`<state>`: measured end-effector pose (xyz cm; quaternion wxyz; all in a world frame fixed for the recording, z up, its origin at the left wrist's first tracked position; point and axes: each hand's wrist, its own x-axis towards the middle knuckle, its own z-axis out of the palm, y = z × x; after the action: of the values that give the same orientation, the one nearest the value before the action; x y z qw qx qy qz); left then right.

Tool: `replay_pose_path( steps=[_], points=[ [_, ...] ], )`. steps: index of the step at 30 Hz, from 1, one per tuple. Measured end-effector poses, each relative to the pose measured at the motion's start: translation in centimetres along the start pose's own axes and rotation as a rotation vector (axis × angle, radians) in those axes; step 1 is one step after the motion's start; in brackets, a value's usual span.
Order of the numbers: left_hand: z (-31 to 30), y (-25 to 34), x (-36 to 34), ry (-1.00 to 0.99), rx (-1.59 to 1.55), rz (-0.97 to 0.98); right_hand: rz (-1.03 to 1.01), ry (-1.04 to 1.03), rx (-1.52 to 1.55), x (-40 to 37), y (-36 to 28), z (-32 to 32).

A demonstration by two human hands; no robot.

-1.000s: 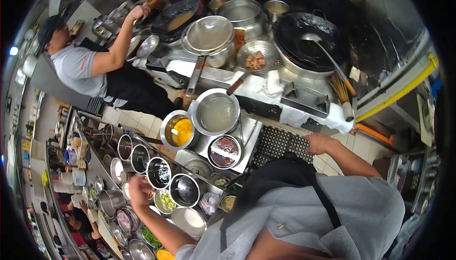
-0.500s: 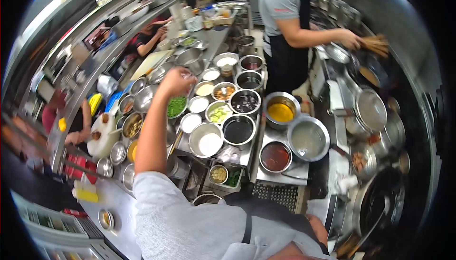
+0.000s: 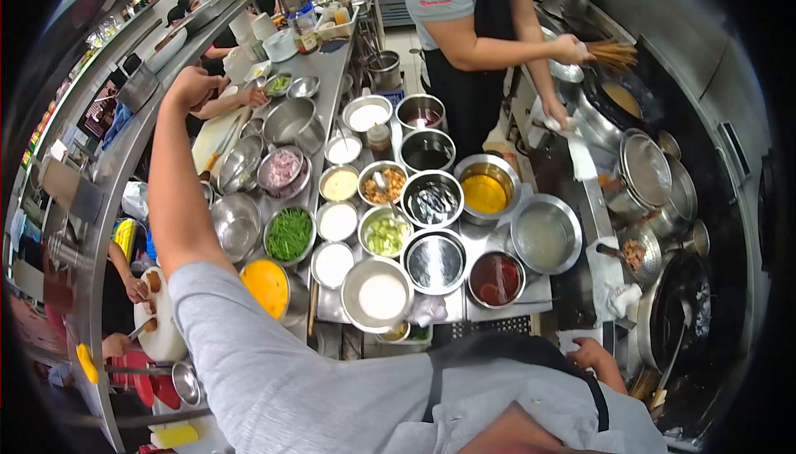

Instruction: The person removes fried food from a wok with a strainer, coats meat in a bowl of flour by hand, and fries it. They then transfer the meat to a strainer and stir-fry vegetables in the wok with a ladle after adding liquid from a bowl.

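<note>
Head view. A steel worktop (image 3: 325, 81) is crowded with round steel bowls, shiny at the rims. Chopped green beans (image 3: 289, 234), white powders and dark liquids are held in them, and yellow oil fills one pot (image 3: 484, 193). A pale flat board (image 3: 214, 135) lies at the far left edge.

The left arm is stretched far out. The left hand (image 3: 195, 87) is raised just past the board with its back to the camera and its fingers curled. How far the grip is closed, or on what, cannot be told.

The right hand (image 3: 594, 355) is kept low by the apron, beside a white cloth (image 3: 572, 340) and near a dark wok (image 3: 684, 317). Its fingers are hidden, so its grip cannot be told either.

A co-worker (image 3: 464, 6) is seen at the stove.

Against the frame half a second ago, the left hand has moved from above the beans out to the board. The right hand has come nearer the cloth.
</note>
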<state>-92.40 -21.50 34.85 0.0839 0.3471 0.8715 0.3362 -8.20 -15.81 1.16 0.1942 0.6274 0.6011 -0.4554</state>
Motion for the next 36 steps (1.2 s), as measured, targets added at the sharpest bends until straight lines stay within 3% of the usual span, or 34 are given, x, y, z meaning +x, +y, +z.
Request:
replay_pose_path(
  steps=[1, 2, 3, 5, 6, 7, 9, 10, 12, 13, 15, 17, 19, 21, 24, 28, 30, 31, 32, 33, 34, 36],
  points=[
    [-0.3, -0.3, 1.9, 0.105, 0.042, 0.039, -0.007, 0.013, 0.049, 1.1, 1.4, 0.1],
    [-0.5, 0.5, 1.2, 0.356, 0.136, 0.237, -0.019, 0.093, 0.07, 2.9, 4.0, 0.6],
    [-2.0, -0.8, 3.2, 0.365, 0.134, 0.238, 0.019, 0.125, 0.137, 2.7, 4.1, 1.1],
    [-5.0, -3.9, 7.3, 1.116, 0.432, 0.264, 0.063, 0.149, 0.205, 1.5, 3.3, 0.7],
    [-4.7, -1.6, 4.9, 0.97, 0.196, 0.061, 0.139, 0.104, 0.068, 1.0, 2.9, 0.5],
    [-2.9, -1.4, 4.5, 0.952, 0.209, 0.056, 0.219, 0.052, -0.074, 0.3, 2.9, 0.6],
    [-0.6, -2.0, 4.7, 0.631, 0.053, 0.184, 0.261, 0.018, -0.123, 0.1, 2.9, 0.8],
    [1.2, -5.9, 8.6, 0.603, 0.156, 0.191, 0.266, 0.012, -0.111, 0.3, 2.7, 1.1],
    [5.1, -8.4, 9.9, 0.248, 0.267, -0.149, 0.272, 0.015, -0.048, 0.4, 2.2, 1.4],
    [8.2, -11.3, 10.4, 0.33, -0.028, -0.198, 0.277, 0.022, -0.013, 0.5, 1.9, 1.4],
    [12.1, -15.0, 10.6, 0.346, -0.173, -0.354, 0.274, 0.027, 0.08, 0.5, 1.2, 1.3],
    [15.0, -17.2, 10.7, 0.37, -0.319, -0.364, 0.282, 0.038, 0.175, 0.6, 0.9, 0.8],
    [17.3, -19.0, 12.0, 0.484, -0.771, -0.573, 0.302, 0.048, 0.243, 0.5, 0.9, 0.4],
    [18.5, -20.6, 13.6, 0.511, -0.838, -0.518, 0.322, 0.054, 0.272, 0.0, 0.9, 0.3],
    [19.1, -22.6, 16.3, 0.819, -1.025, -0.518, 0.378, 0.092, 0.12, -2.1, -0.1, -0.2],
    [16.8, -19.5, 14.1, 0.912, -0.968, -0.652, 0.421, 0.054, 0.112, -3.1, 2.5, -1.3],
    [15.9, -20.0, 14.0, 0.994, -1.108, -0.642, 0.448, 0.022, 0.144, -3.4, 4.5, -2.0],
    [15.8, -24.2, 16.3, 0.886, -0.884, -0.593, 0.456, 0.003, 0.17, -3.5, 5.5, -2.3],
    [14.2, -29.7, 18.8, 0.594, -0.038, -0.446, 0.464, -0.019, 0.202, -3.5, 6.8, -2.4],
    [12.9, -34.5, 20.4, 0.43, 0.67, -0.259, 0.465, -0.043, 0.254, -3.4, 8.1, -2.6],
    [12.7, -37.0, 21.1, 0.376, 0.986, -0.162, 0.459, -0.074, 0.317, -3.5, 10.0, -2.6],
    [12.1, -37.3, 21.1, 0.395, 0.917, -0.205, 0.413, -0.14, 0.474, -3.1, 14.6, -2.7]
  ],
)
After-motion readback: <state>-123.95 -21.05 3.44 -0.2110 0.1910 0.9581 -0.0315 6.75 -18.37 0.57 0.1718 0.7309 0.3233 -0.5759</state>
